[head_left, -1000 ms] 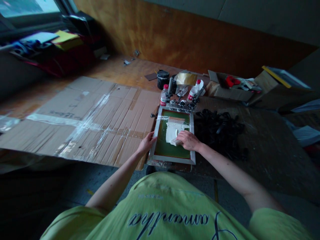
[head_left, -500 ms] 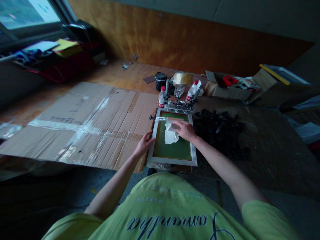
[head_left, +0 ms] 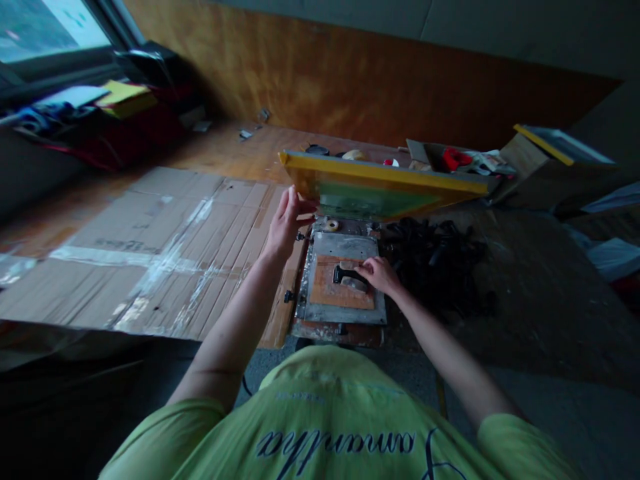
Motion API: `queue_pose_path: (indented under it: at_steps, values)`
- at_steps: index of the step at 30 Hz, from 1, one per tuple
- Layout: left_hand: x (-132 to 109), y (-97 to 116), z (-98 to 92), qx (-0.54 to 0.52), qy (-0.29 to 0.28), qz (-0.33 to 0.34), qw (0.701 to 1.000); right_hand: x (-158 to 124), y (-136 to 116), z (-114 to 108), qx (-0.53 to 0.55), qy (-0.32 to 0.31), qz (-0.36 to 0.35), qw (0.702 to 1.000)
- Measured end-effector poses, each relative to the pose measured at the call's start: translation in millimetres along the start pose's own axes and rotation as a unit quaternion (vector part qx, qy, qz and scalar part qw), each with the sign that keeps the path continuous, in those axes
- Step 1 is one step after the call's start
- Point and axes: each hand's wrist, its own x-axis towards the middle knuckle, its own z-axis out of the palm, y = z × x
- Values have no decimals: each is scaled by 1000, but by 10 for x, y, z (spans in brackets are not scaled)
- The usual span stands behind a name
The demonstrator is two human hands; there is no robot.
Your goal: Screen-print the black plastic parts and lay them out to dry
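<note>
Now your left hand (head_left: 284, 223) holds the screen frame (head_left: 380, 180) up and your right hand (head_left: 381, 275) rests on the plate below.
Across the left half of the worktop lies a taped cardboard sheet (head_left: 150, 247). At its right edge your left hand, fingers long and thumb beneath, clasps the frame's near-left corner. The yellow frame hangs tilted above the grey plate (head_left: 345, 245), green mesh facing down. Near the worktop's front edge, the plate carries an orange pad (head_left: 333, 293) with a small black piece (head_left: 350, 273) on it. Your right hand's fingers curl down onto that piece; whether they pinch it cannot be told. Just right of the plate sits a heap of black parts (head_left: 440, 260), and a cardboard box (head_left: 530, 160) stands at the far right edge.
</note>
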Motion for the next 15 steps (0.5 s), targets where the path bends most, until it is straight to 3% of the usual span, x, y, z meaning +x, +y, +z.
queue_pose_path:
  at_steps: [3,5,6,7,8,10,12,14,15]
  values:
    - [-189,-90,87,-38,56,-20,997,-149,-287,281,-102,-37,-12,994]
    - [-545,-271,147,-34,28,-125,991,-207,-456,336,-111,-38,36,992]
    - [-762,-382,181,-13,-44,-223,974,-248,-544,346,-102,-29,59,993]
    - [-980,-498,214,14,-136,-333,933,-302,-637,355,-88,-14,68,994]
    - [-1180,-612,243,26,-189,-391,901,-368,-732,364,-71,4,59,996]
    - [-1457,-817,257,9,-202,-425,882,-506,-888,374,-28,16,-22,999]
    - [-1508,-975,158,29,-153,-415,896,-584,-912,335,0,-9,-104,995]
    - [-1354,-1086,-84,106,-93,-393,909,-547,-734,218,-5,-22,-99,995]
    - [-1233,-1127,-250,164,-73,-375,909,-486,-574,139,-21,-16,-58,998]
